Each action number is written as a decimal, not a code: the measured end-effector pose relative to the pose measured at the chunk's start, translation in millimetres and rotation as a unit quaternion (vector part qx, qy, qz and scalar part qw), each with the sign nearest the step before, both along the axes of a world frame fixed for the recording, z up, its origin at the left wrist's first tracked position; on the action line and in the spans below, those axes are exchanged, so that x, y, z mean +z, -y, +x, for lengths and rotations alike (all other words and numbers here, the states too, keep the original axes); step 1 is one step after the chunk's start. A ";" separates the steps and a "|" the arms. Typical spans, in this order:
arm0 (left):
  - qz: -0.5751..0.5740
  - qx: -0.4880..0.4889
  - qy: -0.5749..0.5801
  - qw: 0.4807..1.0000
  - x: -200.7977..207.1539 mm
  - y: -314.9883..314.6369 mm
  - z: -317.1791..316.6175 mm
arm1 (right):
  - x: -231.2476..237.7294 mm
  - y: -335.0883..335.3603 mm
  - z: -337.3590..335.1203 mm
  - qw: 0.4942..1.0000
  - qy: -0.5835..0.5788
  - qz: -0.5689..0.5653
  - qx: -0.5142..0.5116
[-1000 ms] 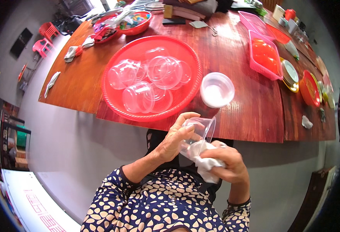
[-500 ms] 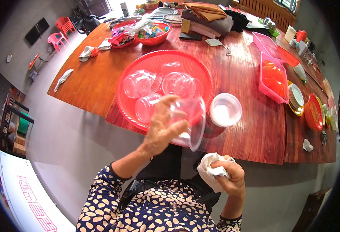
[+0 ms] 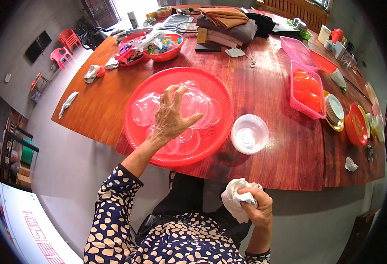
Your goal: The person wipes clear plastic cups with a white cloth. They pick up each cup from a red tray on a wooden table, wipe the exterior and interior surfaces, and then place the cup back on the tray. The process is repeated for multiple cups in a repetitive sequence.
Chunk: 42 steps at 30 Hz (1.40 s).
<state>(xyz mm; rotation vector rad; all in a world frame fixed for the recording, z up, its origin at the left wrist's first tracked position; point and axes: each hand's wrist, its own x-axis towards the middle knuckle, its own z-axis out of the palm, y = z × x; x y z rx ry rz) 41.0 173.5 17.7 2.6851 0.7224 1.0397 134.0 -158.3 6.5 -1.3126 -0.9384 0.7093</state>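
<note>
My left hand (image 3: 171, 115) reaches over a round red plastic tray (image 3: 134, 147), its fingers spread and thumb stretched out to the right. Several clear plastic bowls lie in the tray, among them a clear bowl (image 3: 143, 110) left of the hand and another clear bowl (image 3: 187, 143) below the palm. The fingers overlap the bowls behind them; whether they touch any is hard to see. Near the table's front edge, my right hand (image 3: 258, 204) is closed around a crumpled white cloth (image 3: 235, 200). To the tray's right stands a whitish, see-through plastic tub (image 3: 249, 134).
A pink basket (image 3: 292, 101) with red items stands at right, beside stacked plates (image 3: 334, 108) and an orange-red bowl (image 3: 356, 127). Folded cloths (image 3: 228, 28) and a red basin (image 3: 167, 55) of small things sit at the back. The wooden table's front edge (image 3: 285, 189) is nearby.
My left hand has moved left and farther over the tray. The clear bowl seen beside it at the tray's near right is gone from there. My right hand keeps the cloth.
</note>
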 end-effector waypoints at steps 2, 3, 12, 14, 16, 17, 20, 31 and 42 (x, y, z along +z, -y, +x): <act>0.000 0.010 -0.007 1.000 -2.0 -2.4 0.8 | -1.8 -1.3 2.6 1.000 0.010 -0.005 -0.010; 0.000 0.016 -0.011 1.000 -3.5 -3.6 0.7 | -3.0 -2.1 3.2 1.000 0.015 -0.008 -0.014; 0.009 0.037 -0.075 0.996 1.5 -1.7 0.0 | -4.3 -15.6 5.7 1.000 -0.022 -0.017 0.001; 0.010 0.047 -0.074 0.996 2.9 -1.3 1.0 | -4.6 -14.1 6.6 1.000 -0.016 -0.019 -0.005; 0.043 0.055 -0.067 0.995 5.2 3.0 2.0 | -7.2 -11.1 8.2 1.000 -0.013 -0.021 -0.016; 0.075 0.058 -0.060 0.994 8.0 7.8 2.5 | -10.7 -9.5 9.4 0.999 -0.012 -0.021 -0.022; 0.124 -0.011 -0.028 0.992 20.2 31.2 7.7 | -16.4 -3.1 12.9 0.999 -0.027 -0.023 -0.041; 0.177 -0.204 -0.218 0.938 -34.4 135.6 74.0 | -17.7 14.7 13.8 0.996 -0.066 -0.003 -0.067; 0.027 -0.276 -0.117 0.954 -42.7 123.8 89.8 | -31.2 36.1 8.4 0.992 -0.082 0.014 -0.100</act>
